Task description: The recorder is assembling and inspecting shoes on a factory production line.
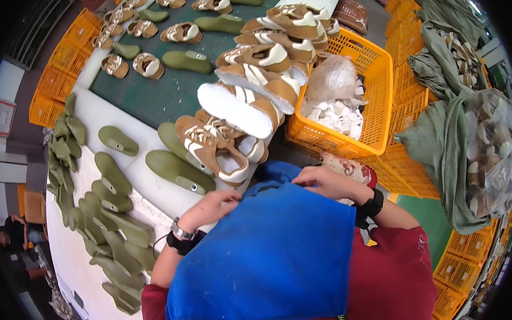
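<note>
A blue apron [274, 248] covers my front, its upper part bunched up between my hands. At its left edge my left hand [210, 207] is closed, with bent fingertips on the cloth. My right hand [331, 182] pinches the apron's far right edge, the fingers partly turned out of sight. Just beyond the cloth stands a pair of brown and white lace-up shoes [219, 146] at the table's edge. Green shoe lasts [177, 170] lie on the white table border beside them, nearest my left hand.
Brown and white shoes [260, 73] are stacked on the green tabletop [126, 95]. At right, a yellow crate [380, 114] holds white scraps and a plastic bag. Many lasts [116, 234] pile up at left. Shoe-filled sacks [442, 146] hang over crates far right.
</note>
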{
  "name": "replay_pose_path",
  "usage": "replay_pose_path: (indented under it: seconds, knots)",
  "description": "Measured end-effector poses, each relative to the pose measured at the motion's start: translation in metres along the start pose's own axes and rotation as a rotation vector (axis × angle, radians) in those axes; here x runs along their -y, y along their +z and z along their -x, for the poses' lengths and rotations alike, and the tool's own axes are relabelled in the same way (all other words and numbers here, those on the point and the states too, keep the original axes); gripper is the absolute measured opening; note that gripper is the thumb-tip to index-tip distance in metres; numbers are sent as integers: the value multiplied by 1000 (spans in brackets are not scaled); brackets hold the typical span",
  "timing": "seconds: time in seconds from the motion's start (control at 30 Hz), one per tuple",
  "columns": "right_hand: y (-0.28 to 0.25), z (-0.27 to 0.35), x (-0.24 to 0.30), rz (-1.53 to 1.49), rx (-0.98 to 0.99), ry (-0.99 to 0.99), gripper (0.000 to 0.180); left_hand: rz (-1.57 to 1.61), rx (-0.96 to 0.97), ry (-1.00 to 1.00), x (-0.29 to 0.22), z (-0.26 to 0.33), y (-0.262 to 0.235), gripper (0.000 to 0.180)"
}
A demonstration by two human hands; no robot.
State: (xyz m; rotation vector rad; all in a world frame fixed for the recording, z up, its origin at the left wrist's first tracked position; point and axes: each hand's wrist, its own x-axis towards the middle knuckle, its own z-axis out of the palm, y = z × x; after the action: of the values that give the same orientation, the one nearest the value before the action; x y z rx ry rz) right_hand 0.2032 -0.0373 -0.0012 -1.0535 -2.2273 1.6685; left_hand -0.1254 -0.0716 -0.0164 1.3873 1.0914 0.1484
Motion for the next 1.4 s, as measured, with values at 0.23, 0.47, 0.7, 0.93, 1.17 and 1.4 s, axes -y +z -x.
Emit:
replay_pose_path:
  seconds: [0.23, 0.47, 0.7, 0.93, 1.17, 1.4]
  knots:
    - [-3, -36, -4, -259, 226, -30, 29, 65, 184, -71, 21, -1, 5, 34]
    - [37, -91, 2, 133, 464, 7, 29, 81, 103, -33, 30, 12, 21, 31]
    - [48, -109, 1, 163, 629, -87, 35, 335, -87, -39, 18, 31, 44, 27]
    - [42, -102, 11, 100, 660, -40, 35, 303, -104, 31, 14, 27, 50, 27]
    - [36, -84, 5, 107, 552, -5, 34, 104, -50, 57, 21, 22, 42, 30]
    - [38, -87, -1, 140, 553, -13, 34, 169, -191, 96, 21, 19, 55, 28]
